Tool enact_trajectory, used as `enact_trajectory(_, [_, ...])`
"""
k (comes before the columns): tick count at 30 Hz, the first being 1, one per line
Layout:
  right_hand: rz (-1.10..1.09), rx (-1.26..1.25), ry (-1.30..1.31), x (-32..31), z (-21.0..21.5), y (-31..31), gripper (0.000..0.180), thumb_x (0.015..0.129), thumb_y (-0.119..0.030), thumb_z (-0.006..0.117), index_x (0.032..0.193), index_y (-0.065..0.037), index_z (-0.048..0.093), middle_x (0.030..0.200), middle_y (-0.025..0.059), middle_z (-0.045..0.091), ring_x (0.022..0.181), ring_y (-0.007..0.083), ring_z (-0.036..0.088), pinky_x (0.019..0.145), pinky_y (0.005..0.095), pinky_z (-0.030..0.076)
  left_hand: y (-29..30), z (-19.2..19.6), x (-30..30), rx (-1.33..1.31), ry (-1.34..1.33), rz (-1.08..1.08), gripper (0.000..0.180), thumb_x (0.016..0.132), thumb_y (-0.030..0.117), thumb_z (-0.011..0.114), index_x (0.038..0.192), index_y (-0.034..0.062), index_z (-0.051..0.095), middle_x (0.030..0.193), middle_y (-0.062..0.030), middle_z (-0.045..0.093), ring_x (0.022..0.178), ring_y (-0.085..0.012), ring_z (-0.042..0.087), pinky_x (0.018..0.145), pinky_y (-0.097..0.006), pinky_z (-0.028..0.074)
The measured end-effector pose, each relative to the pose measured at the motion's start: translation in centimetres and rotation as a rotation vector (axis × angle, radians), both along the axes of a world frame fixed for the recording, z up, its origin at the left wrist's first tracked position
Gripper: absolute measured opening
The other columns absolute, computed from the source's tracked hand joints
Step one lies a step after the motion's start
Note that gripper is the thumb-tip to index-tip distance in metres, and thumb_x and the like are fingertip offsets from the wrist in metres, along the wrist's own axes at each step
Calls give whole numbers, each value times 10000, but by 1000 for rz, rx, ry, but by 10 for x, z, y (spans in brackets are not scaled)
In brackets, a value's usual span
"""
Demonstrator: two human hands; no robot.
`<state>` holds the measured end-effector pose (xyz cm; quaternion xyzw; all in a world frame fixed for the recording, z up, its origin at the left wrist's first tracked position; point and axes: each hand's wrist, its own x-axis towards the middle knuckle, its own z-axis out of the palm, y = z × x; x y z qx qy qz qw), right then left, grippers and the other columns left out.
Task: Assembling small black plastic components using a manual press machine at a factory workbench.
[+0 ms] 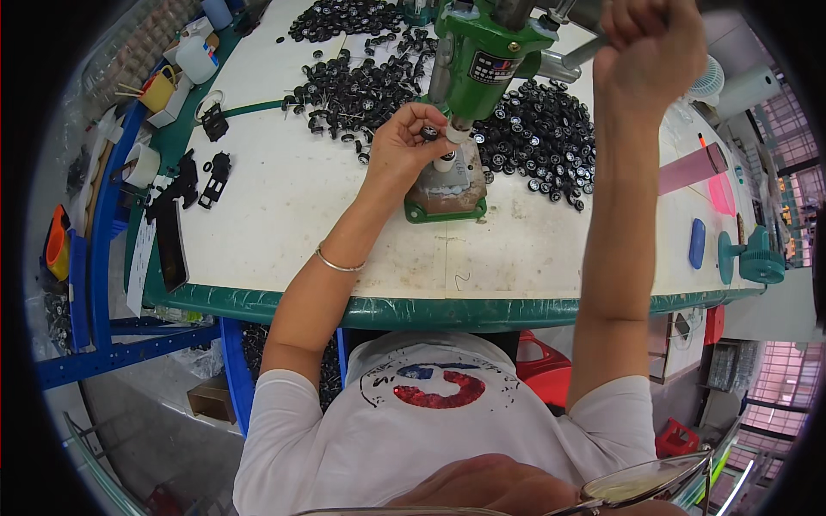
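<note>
Left hand (403, 142) fingers (428, 120) pinched together on a small black toy wheel (429, 132), held right under the ram tip of the green bench-top hand press (482, 52), upper centre of frame; a short white cylindrical fixture (445, 160) sits just below the wheel on the press's green base plate (447, 211). Right hand (650, 39) is a closed fist clamped on the grey metal press lever (585, 53), top right of frame, arm raised. Silver bangle (337, 263) on the left wrist, mid-frame. Loose piles of small black wheels with silver hubs (542, 138) lie right of the press, more black wheels and axle sets (353, 90) to its left and behind. All on a white surface with a green rim (284, 189). Left edge of the surface: black plastic toy car chassis parts (215, 176), a dark phone (170, 245), a roll of tape (143, 163). Upper left: white plastic bottle (196, 58), yellow cup (157, 89). Right edge: blue oval object (696, 242), pink flat pieces (693, 169), teal fan (757, 256).
</note>
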<state>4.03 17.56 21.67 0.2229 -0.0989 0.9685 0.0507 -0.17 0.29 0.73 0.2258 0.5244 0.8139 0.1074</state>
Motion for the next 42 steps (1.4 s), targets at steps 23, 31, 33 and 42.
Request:
enact_trajectory(23, [-724,989,-277,-66,0,18,279,965,-301,525,782,-95,567,573,-51,487,416,56,405,371,215,302,-34,-9,-19,67,-351,42,169,881,133,607,1030,54,597,814,-34,617,758,-126,596,723,-241,444])
enact_trajectory(31, [-940,1563,-516,21,-124,76,286,929,-288,568,990,-22,652,785,23,609,652,89,554,614,231,444,-115,-22,-26,-150,-255,83,131,789,22,668,913,44,631,819,-35,647,696,-132,608,646,-264,495])
enact_trajectory(33, [-829,1796,-457,51,-165,75,178,902,-183,617,986,-31,654,768,-2,612,645,74,544,605,230,443,-107,-16,-19,-687,28,275,120,757,61,724,870,50,684,808,-29,658,632,-115,568,596,-274,469])
enact_trajectory(42, [-1100,2386,-76,84,-230,57,128,807,-62,641,933,-53,622,910,90,565,850,284,585,741,377,484,-88,-29,-9,-939,457,368,190,725,129,778,845,20,678,832,-70,657,643,-165,574,609,-293,457])
